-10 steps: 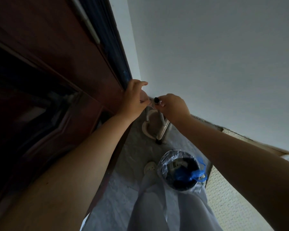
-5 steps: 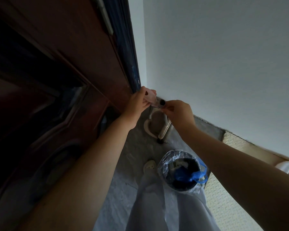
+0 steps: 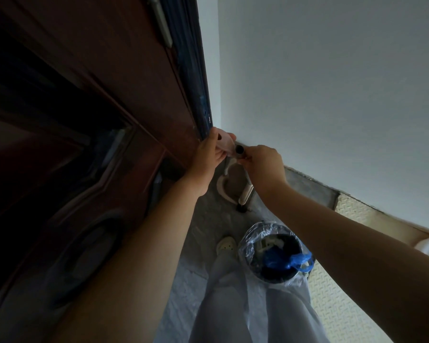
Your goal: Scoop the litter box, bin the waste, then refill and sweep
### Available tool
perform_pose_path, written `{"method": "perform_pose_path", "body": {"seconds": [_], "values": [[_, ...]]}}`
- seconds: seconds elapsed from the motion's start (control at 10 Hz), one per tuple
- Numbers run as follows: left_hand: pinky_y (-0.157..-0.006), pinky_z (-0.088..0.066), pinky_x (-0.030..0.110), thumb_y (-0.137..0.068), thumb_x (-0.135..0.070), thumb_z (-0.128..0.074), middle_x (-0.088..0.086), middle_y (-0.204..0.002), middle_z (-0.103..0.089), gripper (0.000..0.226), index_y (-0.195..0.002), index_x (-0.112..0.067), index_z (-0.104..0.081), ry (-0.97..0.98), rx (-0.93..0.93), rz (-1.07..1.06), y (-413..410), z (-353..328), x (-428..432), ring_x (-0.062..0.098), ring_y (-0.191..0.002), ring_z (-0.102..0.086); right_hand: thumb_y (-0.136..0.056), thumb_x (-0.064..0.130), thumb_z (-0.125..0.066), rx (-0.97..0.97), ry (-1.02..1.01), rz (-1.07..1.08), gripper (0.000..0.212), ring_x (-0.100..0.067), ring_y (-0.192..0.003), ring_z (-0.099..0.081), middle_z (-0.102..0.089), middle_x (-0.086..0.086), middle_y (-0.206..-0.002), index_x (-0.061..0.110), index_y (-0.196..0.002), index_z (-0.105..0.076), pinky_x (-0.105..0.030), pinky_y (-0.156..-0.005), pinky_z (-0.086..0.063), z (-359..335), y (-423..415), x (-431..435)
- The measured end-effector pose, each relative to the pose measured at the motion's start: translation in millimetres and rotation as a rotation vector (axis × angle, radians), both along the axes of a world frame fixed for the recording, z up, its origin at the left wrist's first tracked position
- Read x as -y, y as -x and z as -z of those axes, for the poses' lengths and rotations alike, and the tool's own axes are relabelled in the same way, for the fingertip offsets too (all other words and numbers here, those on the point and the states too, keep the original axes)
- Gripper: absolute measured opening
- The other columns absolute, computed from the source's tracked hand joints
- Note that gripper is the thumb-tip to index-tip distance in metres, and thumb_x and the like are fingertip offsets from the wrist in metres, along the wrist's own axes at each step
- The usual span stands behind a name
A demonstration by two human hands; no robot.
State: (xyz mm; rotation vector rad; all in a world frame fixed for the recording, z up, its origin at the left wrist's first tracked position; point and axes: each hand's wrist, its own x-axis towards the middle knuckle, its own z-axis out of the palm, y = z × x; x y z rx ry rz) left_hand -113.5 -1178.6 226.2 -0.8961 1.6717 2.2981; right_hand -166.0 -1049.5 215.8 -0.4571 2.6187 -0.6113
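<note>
Slippage was our big worry here: our left hand [image 3: 209, 155] was pinching a pale pink plastic piece with a small hole [image 3: 225, 142] right against the black-capped top of a light-coloured pole [image 3: 239, 150]. Our right hand [image 3: 263, 164] had its fingers curled round that pole just under the cap. Honestly couldn't tell if the pink bit was clipped on or loose. If either grip let go, we figured the pole would slide down the plain grey wall [image 3: 332, 95] or tip into the round bin with the clear plastic liner [image 3: 248, 243]. That bin stood right by our legs with a crumpled blue bag [image 3: 282, 259] inside. A white curved plastic frame [image 3: 224, 188], maybe a dustpan, leaned in the corner under our hands. The dark reddish-brown wooden door [image 3: 97, 120] crowded us on the left, our white clog [image 3: 227, 245] sat just beside the bin, and a cream textured mat [image 3: 352, 211] lay off to the right. Litter box wasn't in view at all.
</note>
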Motion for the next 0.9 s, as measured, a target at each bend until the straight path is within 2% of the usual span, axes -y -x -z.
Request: {"method": "perform_pose_path", "body": {"seconds": [0.1, 0.2, 0.3, 0.4, 0.5, 0.6, 0.7, 0.8, 0.9], "values": [[-0.097, -0.042, 0.018, -0.104, -0.039, -0.026, 0.004, -0.126, -0.056, 0.044, -0.129, -0.01, -0.047, 0.016, 0.018, 0.049, 4.2, -2.0, 2.1, 0.009, -0.116, -0.055, -0.094, 0.023, -0.054, 0.005, -0.04, 0.008, 0.017, -0.013, -0.072, -0.048, -0.054, 0.002, -0.081, 0.015, -0.1, -0.067, -0.022, -0.071, -0.033, 4.3, 3.4, 1.3], [-0.089, -0.046, 0.016, -0.103, -0.037, -0.031, 0.003, -0.125, -0.058, 0.042, -0.132, -0.01, -0.047, 0.015, 0.048, 0.086, 6.8, -6.4, 6.3, 0.006, -0.11, -0.057, -0.093, 0.022, -0.053, 0.012, -0.008, 0.002, 0.021, -0.013, -0.077, -0.045, -0.05, 0.002, -0.089, 0.017, -0.107, -0.067, -0.023, -0.072, -0.033, 5.9, 3.6, -1.6], [-0.093, -0.044, 0.019, -0.103, -0.035, -0.034, 0.003, -0.122, -0.058, 0.034, -0.125, -0.015, -0.049, 0.064, 0.064, 0.1, 2.0, -8.8, 3.7, 0.007, -0.111, -0.057, -0.089, 0.025, -0.058, 0.026, 0.003, -0.029, 0.028, -0.019, -0.086, -0.055, -0.058, -0.001, -0.101, 0.023, -0.116, -0.063, -0.024, -0.072, -0.036, 4.2, -0.3, -9.7], [-0.109, -0.037, 0.033, -0.101, -0.038, -0.039, 0.006, -0.131, -0.054, 0.04, -0.133, -0.014, -0.045, 0.158, 0.047, 0.041, -5.5, -15.5, -2.7, 0.013, -0.123, -0.051, -0.088, 0.027, -0.059, 0.038, 0.027, -0.012, 0.033, -0.021, -0.097, -0.059, -0.06, 0.0, -0.108, 0.025, -0.121, -0.061, -0.026, -0.077, -0.043, -6.1, -4.1, -23.3], [-0.112, -0.035, 0.038, -0.1, -0.042, -0.037, 0.006, -0.141, -0.046, 0.049, -0.143, -0.018, -0.035, 0.244, 0.022, 0.012, -11.5, -31.2, -9.4, 0.016, -0.129, -0.045, -0.091, 0.031, -0.056, 0.017, 0.061, -0.002, 0.038, -0.019, -0.104, -0.06, -0.06, -0.001, -0.116, 0.024, -0.129, -0.055, -0.033, -0.089, -0.049, -24.6, -7.1, -37.4], [-0.11, -0.033, 0.04, -0.099, -0.043, -0.038, 0.004, -0.146, -0.038, 0.057, -0.15, -0.023, -0.022, 0.346, 0.035, 0.084, -17.3, -51.6, -21.5, 0.018, -0.131, -0.038, -0.092, 0.037, -0.053, -0.052, 0.108, 0.014, 0.041, -0.014, -0.107, -0.059, -0.06, 0.002, -0.121, 0.024, -0.131, -0.052, -0.032, -0.091, -0.049, -50.6, -11.7, -50.7], [-0.102, -0.033, 0.036, -0.1, -0.037, -0.038, 0.001, -0.133, -0.042, 0.055, -0.149, -0.018, -0.022, 0.5, 0.052, 0.155, -27.1, -78.2, -38.6, 0.014, -0.117, -0.04, -0.093, 0.04, -0.051, -0.13, 0.128, 0.009, 0.042, -0.012, -0.107, -0.058, -0.059, 0.003, -0.124, 0.025, -0.132, -0.051, -0.029, -0.09, -0.048, -83.0, -17.6, -70.4], [-0.111, -0.026, 0.043, -0.099, -0.043, -0.038, 0.008, -0.156, -0.02, 0.066, -0.153, -0.015, -0.013, 0.717, 0.085, 0.195, -41.2, -114.6, -61.0, 0.026, -0.139, -0.028, -0.095, 0.042, -0.047, -0.205, 0.139, -0.015, 0.043, -0.013, -0.109, -0.058, -0.057, 0.003, -0.127, 0.023, -0.134, -0.049, -0.03, -0.09, -0.047, -122.9, -30.0, -97.9], [-0.115, -0.018, 0.043, -0.098, -0.049, -0.035, 0.006, -0.161, -0.003, 0.068, -0.154, -0.018, -0.01, 0.852, 0.07, 0.24, -58.6, -156.2, -96.9, 0.026, -0.146, -0.012, -0.095, 0.044, -0.045, -0.296, 0.16, -0.039, 0.048, -0.016, -0.113, -0.056, -0.053, 0.0, -0.133, 0.021, -0.137, -0.045, -0.033, -0.094, -0.046, -160.5, -42.9, -138.3]]}}
